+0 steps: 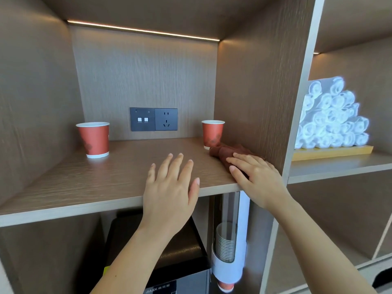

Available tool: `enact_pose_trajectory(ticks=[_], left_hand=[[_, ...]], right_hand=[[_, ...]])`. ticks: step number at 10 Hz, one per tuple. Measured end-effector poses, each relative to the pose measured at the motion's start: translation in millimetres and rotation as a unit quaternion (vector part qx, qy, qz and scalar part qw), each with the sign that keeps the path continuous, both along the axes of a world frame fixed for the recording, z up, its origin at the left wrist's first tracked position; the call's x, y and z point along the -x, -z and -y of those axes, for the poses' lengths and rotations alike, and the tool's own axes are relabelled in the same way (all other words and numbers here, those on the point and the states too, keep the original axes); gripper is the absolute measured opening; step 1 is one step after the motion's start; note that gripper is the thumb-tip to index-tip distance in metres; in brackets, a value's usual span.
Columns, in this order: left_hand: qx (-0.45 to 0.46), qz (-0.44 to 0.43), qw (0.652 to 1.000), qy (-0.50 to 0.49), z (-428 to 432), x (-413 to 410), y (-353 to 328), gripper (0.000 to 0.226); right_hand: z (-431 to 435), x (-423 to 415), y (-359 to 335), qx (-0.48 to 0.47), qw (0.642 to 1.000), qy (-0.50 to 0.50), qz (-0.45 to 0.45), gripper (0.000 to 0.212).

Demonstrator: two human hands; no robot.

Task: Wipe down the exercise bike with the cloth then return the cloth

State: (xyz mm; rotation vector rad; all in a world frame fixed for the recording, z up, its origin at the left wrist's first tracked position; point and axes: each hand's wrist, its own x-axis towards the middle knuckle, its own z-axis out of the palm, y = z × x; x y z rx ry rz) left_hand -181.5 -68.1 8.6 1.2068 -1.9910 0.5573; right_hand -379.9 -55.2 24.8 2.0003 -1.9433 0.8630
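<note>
**Rust-brown crumpled fabric cloth (224,152): position on the wood-grain shelf (84,183)**

Cloth location: right end of the shelf, against the right side panel. It runs from near the front edge back toward the rear. Its far end lies just beside the base of an upright red paper cup with a white rim (212,133).

Right hand (256,177): palm down on the near part of the cloth, fingers straight, not curled round it.

Left hand (171,187): palm down over the front edge of the shelf, near its middle. Fingers are straight and spread, and it holds nothing. Contact with the shelf cannot be determined.

A second red paper cup (93,139) stands upright near the rear left corner. A dark grey socket and switch panel (153,119) sits on the back wall between the two cups. In the compartment to the right, rolled white towels (331,117) are stacked on a pale wooden tray (331,152).
</note>
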Motion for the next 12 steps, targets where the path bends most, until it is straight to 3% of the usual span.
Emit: enact_pose_trajectory(ticks=[4, 7, 12], left_hand=[[0.007, -0.015, 0.999, -0.045, -9, -16, 0, 0.047], [0.012, -0.038, 0.992, -0.120, -22, -54, 3, 0.044], [0.056, -0.051, 0.989, -0.126, -115, -82, -1, 0.038]], right_hand=[[1, -48, 6, 0.046, 0.999, -0.028, -0.003, 0.054], [4, -96, 11, 0.118, 0.985, -0.122, 0.022, 0.034], [-89, -122, 8, 0.229, 0.964, -0.136, 0.023, 0.029]])
